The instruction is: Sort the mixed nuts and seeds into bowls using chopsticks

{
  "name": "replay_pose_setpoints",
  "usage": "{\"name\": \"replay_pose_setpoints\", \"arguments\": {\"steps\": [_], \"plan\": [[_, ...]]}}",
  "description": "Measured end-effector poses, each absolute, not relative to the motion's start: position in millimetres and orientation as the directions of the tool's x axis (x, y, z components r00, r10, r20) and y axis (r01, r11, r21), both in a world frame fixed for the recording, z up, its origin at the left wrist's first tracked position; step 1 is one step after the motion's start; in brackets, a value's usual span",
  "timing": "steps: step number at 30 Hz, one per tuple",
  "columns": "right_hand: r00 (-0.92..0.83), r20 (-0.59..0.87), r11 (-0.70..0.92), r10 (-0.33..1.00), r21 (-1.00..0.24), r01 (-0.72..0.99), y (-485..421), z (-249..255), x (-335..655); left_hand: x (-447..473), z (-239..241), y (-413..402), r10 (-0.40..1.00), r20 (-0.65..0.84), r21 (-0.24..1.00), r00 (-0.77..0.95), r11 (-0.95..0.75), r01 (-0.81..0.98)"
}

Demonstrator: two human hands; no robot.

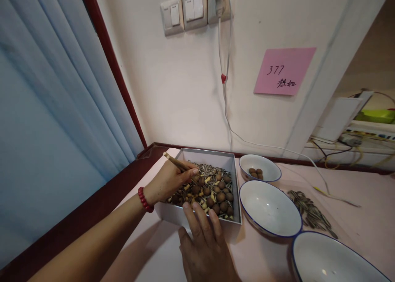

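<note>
A shallow grey box point(236, 191) on the pink table holds a mix of striped sunflower seeds, brown round nuts point(219, 197) and small pale pieces. My left hand point(168, 183), with a red bead bracelet at the wrist, is closed round a pair of wooden chopsticks point(174, 162). Their tips reach down into the mix at the box's left side. My right hand point(205, 245) lies open with its fingers flat against the box's near wall.
Three white blue-rimmed bowls stand right of the box: a far one point(273, 170) with a few brown nuts, a middle one point(270, 210) and a near one point(333, 259). Loose sunflower seeds point(310, 213) lie beside them. A white cable point(226, 109) hangs down the wall; a blue curtain point(46, 109) hangs on the left.
</note>
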State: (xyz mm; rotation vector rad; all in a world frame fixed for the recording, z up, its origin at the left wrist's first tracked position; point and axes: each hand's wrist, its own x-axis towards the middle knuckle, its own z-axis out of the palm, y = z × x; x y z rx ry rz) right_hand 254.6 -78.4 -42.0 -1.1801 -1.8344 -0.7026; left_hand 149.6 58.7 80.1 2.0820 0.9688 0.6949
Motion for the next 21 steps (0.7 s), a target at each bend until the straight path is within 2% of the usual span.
{"name": "replay_pose_setpoints", "arguments": {"steps": [5,10,21], "plan": [[-0.221,0.861,0.395,0.459,0.025,0.918,-78.8,-43.7,254.9,154.4,85.9,54.1,0.808,0.130,0.754,0.574,-0.457,0.472],[-0.220,0.857,0.405,0.466,0.014,0.914,-79.4,-44.1,254.5,153.6,81.6,56.8,0.820,0.127,0.787,0.558,-0.426,0.446],[-0.211,0.864,0.410,0.456,0.007,0.912,-79.0,-42.8,254.5,157.4,86.1,53.0,0.831,0.117,0.776,0.544,-0.418,0.472]]}}
